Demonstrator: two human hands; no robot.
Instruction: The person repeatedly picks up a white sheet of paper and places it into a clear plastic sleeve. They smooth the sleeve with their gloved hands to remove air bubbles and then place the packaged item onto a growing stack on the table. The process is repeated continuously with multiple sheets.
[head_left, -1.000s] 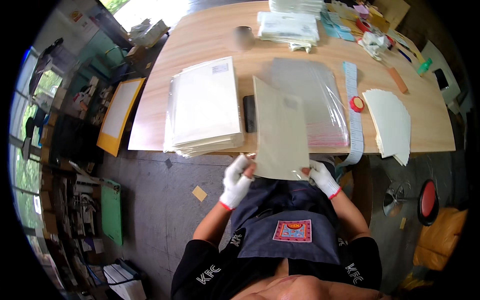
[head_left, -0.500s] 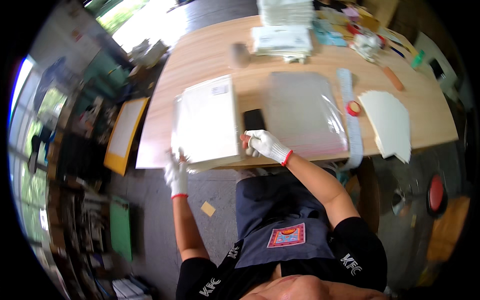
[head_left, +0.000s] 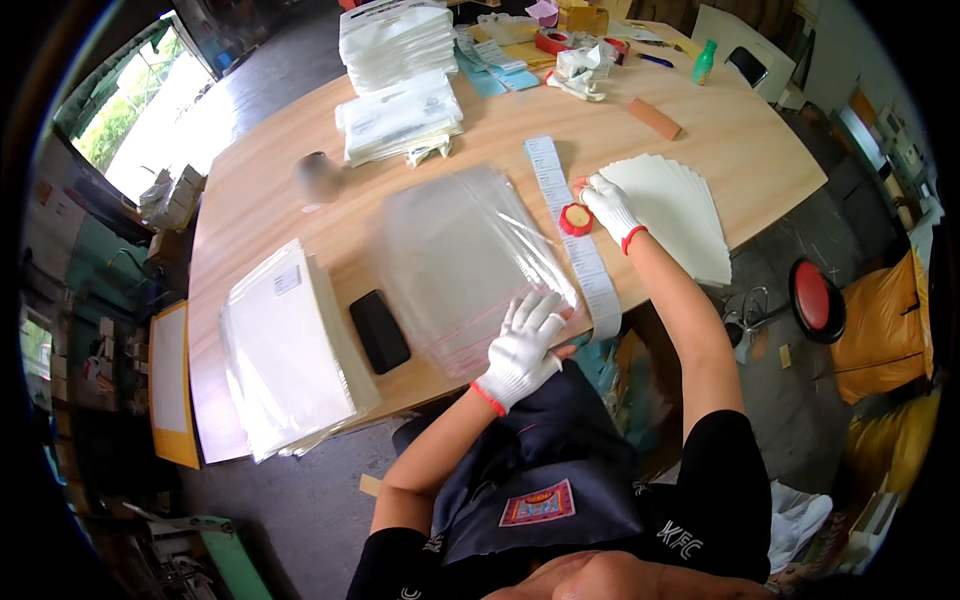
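A: Where are the hands?
B: The left hand is over the near right corner of the bags, palm down, fingers loosely spread. I see nothing gripped in it, though whether it presses on the plastic I can't tell.
A: And the right hand?
B: Reached out to the left edge of the cards, its fingers bent and partly closed. I can't tell whether it has hold of one.
A: How do the cards lie?
B: Fanned out in a white pile at the right side of the counter. The bags are clear, in a flat pile nearer the middle.
A: What's between those two piles?
B: A long label strip, its near end hanging over the edge. The red roll, with a yellowish face, sits at its right edge, just beside the right hand.
A: Anything left of the bags?
B: A black phone, then a pile of white packs in shiny plastic.
A: Gloves?
B: White ones on both, with red cuffs.
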